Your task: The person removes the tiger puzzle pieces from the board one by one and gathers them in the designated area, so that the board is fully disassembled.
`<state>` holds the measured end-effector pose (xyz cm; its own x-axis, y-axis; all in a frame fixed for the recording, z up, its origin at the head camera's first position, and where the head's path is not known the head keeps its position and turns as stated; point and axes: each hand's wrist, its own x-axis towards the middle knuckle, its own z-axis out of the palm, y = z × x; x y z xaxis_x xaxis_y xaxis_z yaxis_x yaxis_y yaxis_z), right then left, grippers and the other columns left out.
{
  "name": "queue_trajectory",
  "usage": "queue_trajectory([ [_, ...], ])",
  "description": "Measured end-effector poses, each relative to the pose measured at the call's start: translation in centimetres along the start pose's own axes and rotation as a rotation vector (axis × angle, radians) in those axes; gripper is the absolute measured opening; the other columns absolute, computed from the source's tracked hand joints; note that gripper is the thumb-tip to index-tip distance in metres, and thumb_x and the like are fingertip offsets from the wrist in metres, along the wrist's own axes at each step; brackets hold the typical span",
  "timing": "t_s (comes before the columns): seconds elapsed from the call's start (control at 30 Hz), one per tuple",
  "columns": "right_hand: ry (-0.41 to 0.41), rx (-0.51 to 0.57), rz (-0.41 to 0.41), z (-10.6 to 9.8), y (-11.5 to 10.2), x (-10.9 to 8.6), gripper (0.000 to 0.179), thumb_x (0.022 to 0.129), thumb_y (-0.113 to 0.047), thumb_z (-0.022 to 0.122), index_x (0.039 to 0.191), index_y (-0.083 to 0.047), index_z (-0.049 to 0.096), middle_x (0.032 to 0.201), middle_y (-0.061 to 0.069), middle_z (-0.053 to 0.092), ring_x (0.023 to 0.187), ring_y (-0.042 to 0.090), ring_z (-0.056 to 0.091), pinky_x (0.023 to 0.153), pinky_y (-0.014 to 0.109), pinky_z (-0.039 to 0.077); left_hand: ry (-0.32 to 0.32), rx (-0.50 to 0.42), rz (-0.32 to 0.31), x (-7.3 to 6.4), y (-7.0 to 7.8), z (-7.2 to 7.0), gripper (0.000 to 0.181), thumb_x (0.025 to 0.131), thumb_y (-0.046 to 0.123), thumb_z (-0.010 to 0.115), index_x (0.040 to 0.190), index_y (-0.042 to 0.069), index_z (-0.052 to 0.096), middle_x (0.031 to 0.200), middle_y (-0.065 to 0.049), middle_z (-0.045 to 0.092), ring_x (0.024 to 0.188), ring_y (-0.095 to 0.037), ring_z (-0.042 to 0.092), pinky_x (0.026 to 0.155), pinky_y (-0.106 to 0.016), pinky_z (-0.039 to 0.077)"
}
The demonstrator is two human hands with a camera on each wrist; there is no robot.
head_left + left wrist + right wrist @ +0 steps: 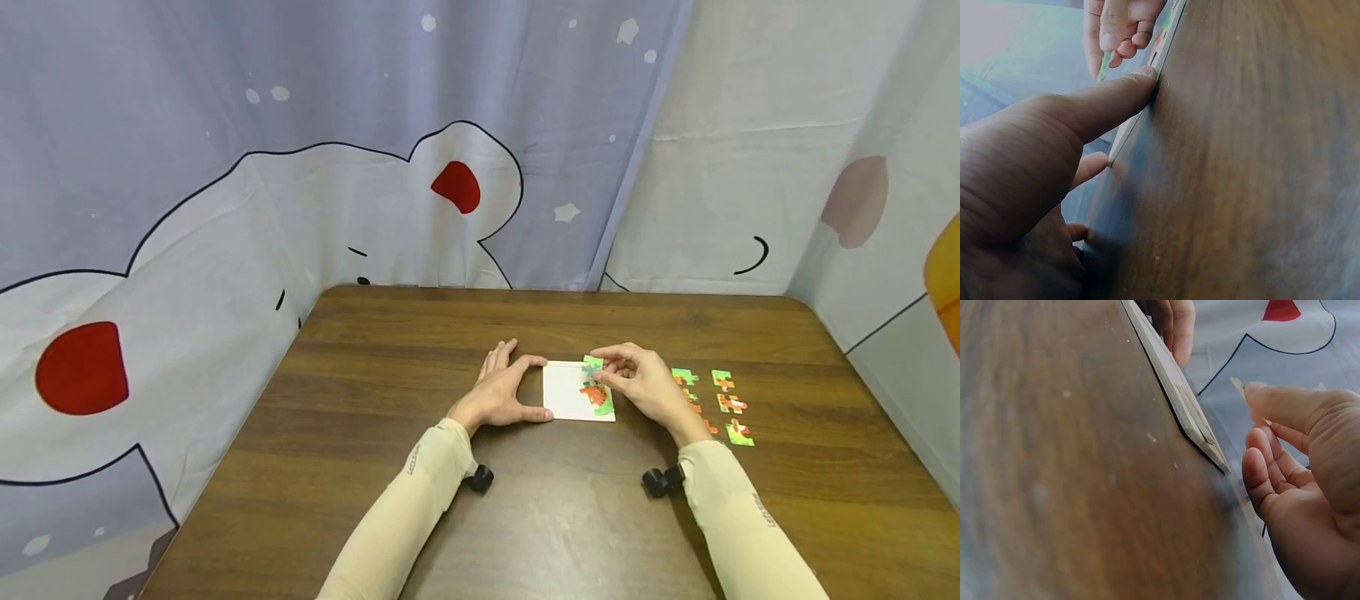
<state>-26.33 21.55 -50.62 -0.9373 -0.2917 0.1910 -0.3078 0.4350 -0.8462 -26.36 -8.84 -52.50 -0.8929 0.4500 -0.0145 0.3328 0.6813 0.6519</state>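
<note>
A white square puzzle board (561, 392) lies on the wooden table. My left hand (498, 396) holds its left side, index finger at the far corner and thumb at the near corner. Between thumb and index finger, my right hand (648, 383) pinches a green and teal puzzle piece (592, 367) above the board's far right corner. In the right wrist view the pinched piece (1237, 384) shows edge-on, raised off the board. An orange and green piece (597, 397) lies on the board's right part, below the right hand's fingertips.
Right of my right hand, several loose puzzle pieces (732, 403) lie on the table in two columns; my right hand and wrist partly cover the nearer column (685, 377). A patterned curtain (337, 217) hangs behind the table's (375, 333) far edge.
</note>
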Motion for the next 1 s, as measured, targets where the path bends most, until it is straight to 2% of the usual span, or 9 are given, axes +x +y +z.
queue_trajectory([
  [0.13,-0.023,0.015,-0.006,-0.2,-0.2,0.1,0.035,0.101,-0.012,0.084,0.135,-0.004,0.077,0.109,0.015,0.070,0.089,0.017,0.068,0.070,0.020,0.054,0.000,-0.003,0.003,-0.2,0.2,-0.2,0.087,0.086,0.049,0.096,0.160,0.028,0.054,0.185,-0.021,0.008,0.173,-0.042,-0.004,0.138,-0.062,-0.002],
  [0.33,-0.039,0.053,-0.036,-1.4,-0.6,0.0,0.033,0.105,-0.012,0.080,0.136,-0.005,0.076,0.112,0.015,0.069,0.093,0.017,0.067,0.075,0.019,0.055,0.011,0.003,0.008,-0.2,0.3,-0.3,0.086,0.085,0.049,0.097,0.158,0.029,0.056,0.184,-0.023,0.010,0.172,-0.045,-0.001,0.138,-0.065,0.002],
  [0.47,-0.027,0.047,-0.070,-2.9,-1.0,-0.3,0.034,0.106,-0.012,0.079,0.139,-0.005,0.075,0.113,0.016,0.070,0.094,0.017,0.067,0.078,0.019,0.056,0.002,0.000,0.012,-0.2,0.2,-0.2,0.087,0.086,0.049,0.096,0.159,0.029,0.055,0.185,-0.022,0.009,0.173,-0.043,-0.002,0.138,-0.063,0.000],
  [0.73,0.003,0.023,-0.044,-6.6,-1.4,-1.6,0.040,0.107,-0.017,0.078,0.146,-0.011,0.072,0.122,0.012,0.070,0.097,0.029,0.070,0.075,0.027,0.057,0.006,-0.003,0.022,-0.2,-0.3,0.2,0.088,0.085,0.050,0.097,0.159,0.028,0.055,0.185,-0.021,0.009,0.173,-0.041,-0.003,0.138,-0.062,-0.002],
  [0.83,0.019,-0.001,-0.052,-7.8,-1.3,-1.9,0.040,0.107,-0.016,0.078,0.146,-0.010,0.072,0.123,0.012,0.070,0.096,0.025,0.070,0.073,0.026,0.057,0.018,-0.001,0.024,-0.1,-0.5,0.3,0.088,0.085,0.051,0.096,0.159,0.028,0.055,0.185,-0.021,0.010,0.173,-0.042,-0.001,0.138,-0.062,-0.001],
  [1.0,0.032,-0.030,-0.038,-9.4,-0.8,-2.4,0.040,0.107,-0.016,0.078,0.147,-0.011,0.072,0.128,0.012,0.070,0.100,0.018,0.071,0.080,0.023,0.059,0.012,-0.012,0.020,-0.1,-0.3,0.2,0.087,0.086,0.050,0.096,0.159,0.028,0.055,0.185,-0.021,0.009,0.173,-0.042,-0.002,0.138,-0.062,-0.002],
])
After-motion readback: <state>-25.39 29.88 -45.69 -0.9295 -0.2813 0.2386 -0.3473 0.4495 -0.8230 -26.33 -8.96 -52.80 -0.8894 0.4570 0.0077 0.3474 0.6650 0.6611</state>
